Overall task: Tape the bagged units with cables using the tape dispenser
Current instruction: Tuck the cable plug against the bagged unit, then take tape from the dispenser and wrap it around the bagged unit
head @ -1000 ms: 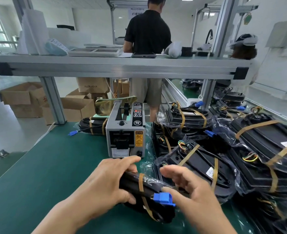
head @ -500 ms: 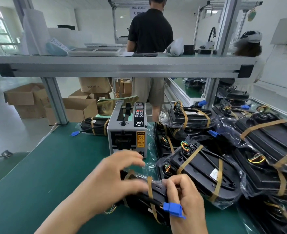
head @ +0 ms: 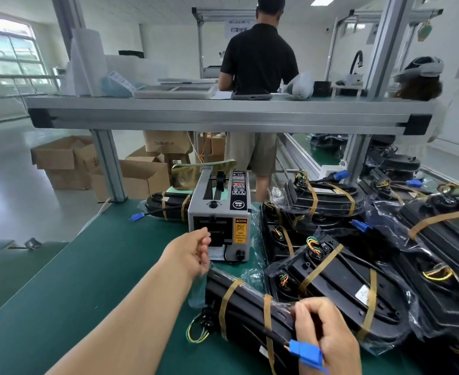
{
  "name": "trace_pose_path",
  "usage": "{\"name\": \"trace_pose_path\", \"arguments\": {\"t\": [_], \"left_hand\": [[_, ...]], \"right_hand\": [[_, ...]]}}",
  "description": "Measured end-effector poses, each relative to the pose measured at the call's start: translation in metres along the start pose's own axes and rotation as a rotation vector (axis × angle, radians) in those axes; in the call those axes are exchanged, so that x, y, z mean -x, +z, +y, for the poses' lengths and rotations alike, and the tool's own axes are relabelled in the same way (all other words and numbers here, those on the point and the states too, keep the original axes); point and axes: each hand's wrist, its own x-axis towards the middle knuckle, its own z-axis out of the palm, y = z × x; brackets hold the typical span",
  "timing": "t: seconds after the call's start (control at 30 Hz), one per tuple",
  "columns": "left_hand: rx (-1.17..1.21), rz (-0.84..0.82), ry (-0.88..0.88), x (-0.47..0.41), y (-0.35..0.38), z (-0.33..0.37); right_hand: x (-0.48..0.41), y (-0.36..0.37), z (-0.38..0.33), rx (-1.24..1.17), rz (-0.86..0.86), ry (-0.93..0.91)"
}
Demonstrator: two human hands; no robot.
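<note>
1. Two tape bands wrapped the bagged unit (head: 250, 307), which lay near centre on the green table (head: 87, 266).
2. Right hand (head: 325, 334) gripped its near end, with the blue connector (head: 305, 350) sticking out beside the fingers.
3. Left hand (head: 193, 253) was at the tape dispenser (head: 220, 212) outlet, fingers curled. Couldn't tell if it pinched tape.
4. Taped units (head: 344, 280) were piled right of the dispenser.
</note>
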Motion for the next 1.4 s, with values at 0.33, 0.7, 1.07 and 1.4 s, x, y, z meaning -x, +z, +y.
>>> {"name": "trace_pose_path", "arguments": {"t": [0.33,0.7,1.07,1.4], "left_hand": [[0.000,0.034,-0.080,0.001,0.028,0.007],[-0.096,0.114,0.458,0.058,0.011,0.000],[-0.565,-0.184,0.562,0.149,-0.011,-0.072],[-0.700,-0.076,0.613,0.143,-0.002,-0.089]], "right_hand": [[-0.001,0.002,0.006,0.031,0.002,-0.026],[0.001,0.009,0.001,-0.105,-0.043,0.078],[0.009,0.010,-0.009,-0.208,-0.157,0.187],[0.012,0.010,-0.009,-0.177,-0.131,0.138]]}}
